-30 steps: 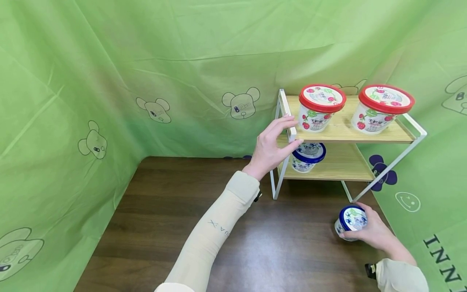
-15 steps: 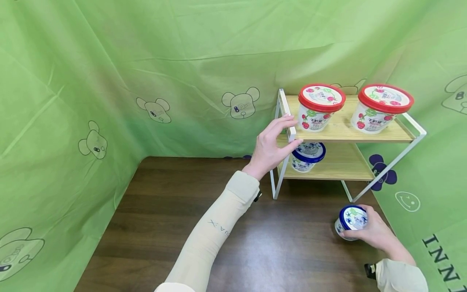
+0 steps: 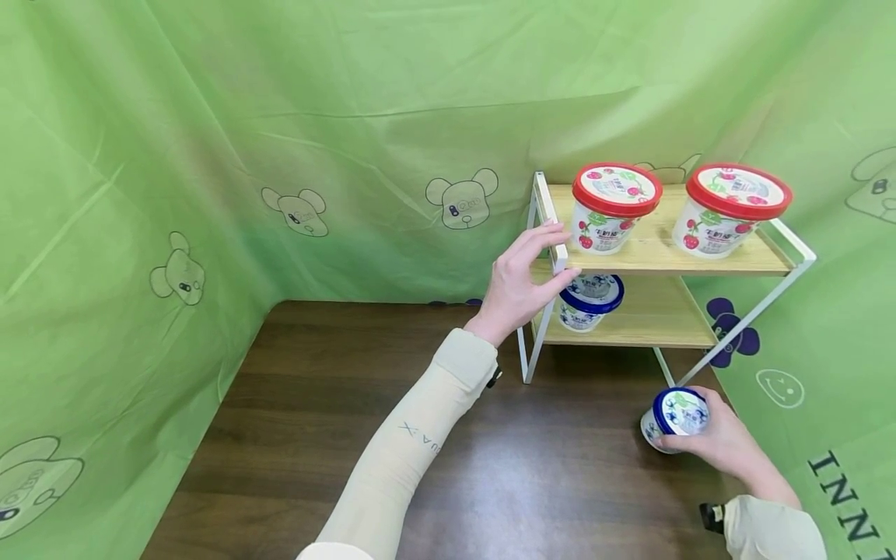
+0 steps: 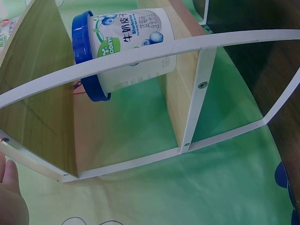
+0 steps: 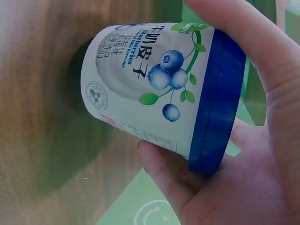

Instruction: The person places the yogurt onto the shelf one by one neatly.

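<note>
My right hand (image 3: pixel 728 442) grips a blue-lidded tub (image 3: pixel 682 412) with blueberries printed on its white side, close over the dark wooden tabletop in front of the rack. In the right wrist view, thumb and fingers lie around the tub's (image 5: pixel 145 89) lid and wall. My left hand (image 3: pixel 516 286) holds the top left front corner of a two-tier shelf rack (image 3: pixel 665 271), fingers on the white rail and thumb below. Two red-lidded tubs with strawberry-like prints, one left (image 3: pixel 606 225) and one right (image 3: pixel 714 229), stand on the upper board. A second blueberry tub (image 4: pixel 136 51) stands on the lower board at left.
The dark wooden tabletop (image 3: pixel 336 404) stretches left of the rack. Green cloth (image 3: pixel 350 117) with cartoon bear heads hangs behind and on both sides, close to the rack's right legs.
My right hand has raised the blue-lidded tub slightly and tilted it, moving it a little toward the rack's front right leg. My left hand stays on the rack's corner.
</note>
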